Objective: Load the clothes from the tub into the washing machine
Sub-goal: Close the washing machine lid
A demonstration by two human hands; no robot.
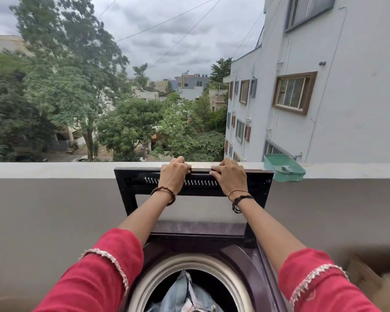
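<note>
Two red sleeves (104, 273) frame the drum (190, 266) below the hands; pale clothes (187, 293) inside, cut off by the frame's bottom edge. Tub not visible. Arms outstretched: left hand (173, 174) and right hand (229, 176) both curled over the raised lid (194, 183) top edge, against the parapet (54, 170).

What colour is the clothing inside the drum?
Pale blue, denim-like clothing lies in the round metal drum, shown in the head view.

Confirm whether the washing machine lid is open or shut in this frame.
Open. The lid stands raised against the parapet wall, both hands gripping its top edge, and the drum below is exposed with clothes inside.
</note>
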